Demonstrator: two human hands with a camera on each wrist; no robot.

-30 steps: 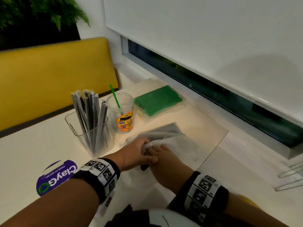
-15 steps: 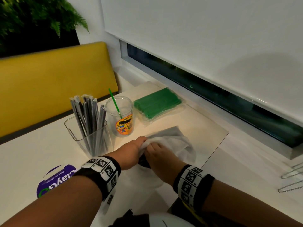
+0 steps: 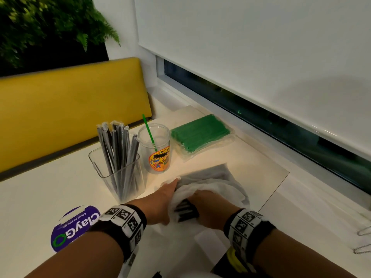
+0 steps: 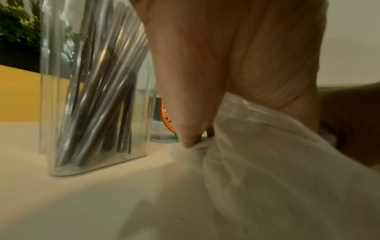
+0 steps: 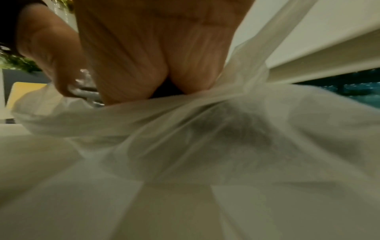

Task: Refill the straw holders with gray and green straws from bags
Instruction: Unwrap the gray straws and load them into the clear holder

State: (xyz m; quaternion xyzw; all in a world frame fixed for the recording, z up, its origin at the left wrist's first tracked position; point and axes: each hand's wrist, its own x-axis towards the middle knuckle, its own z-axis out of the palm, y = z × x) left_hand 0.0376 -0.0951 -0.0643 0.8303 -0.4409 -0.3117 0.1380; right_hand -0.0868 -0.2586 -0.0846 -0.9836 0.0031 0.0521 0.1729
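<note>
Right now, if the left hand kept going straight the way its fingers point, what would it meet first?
Probably only more of the white plastic bag the left hand already grips; beyond that lies the packet of green straws, though depth is unclear.

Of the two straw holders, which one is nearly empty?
The round labelled cup, holding a single green straw. The square clear holder beside it is packed with gray straws.

The right hand (image 3: pixel 208 205) reaches into the white plastic bag (image 3: pixel 220 189), so its fingers are covered and their grip cannot be told. Only the dark ends of the gray straws (image 3: pixel 185 211) poke out; the rest are a dim shadow through the plastic. The left hand's (image 4: pixel 226 65) fingertips are buried in bag folds. The round cup's (image 3: pixel 157 149) label is too blurred to read.
</note>
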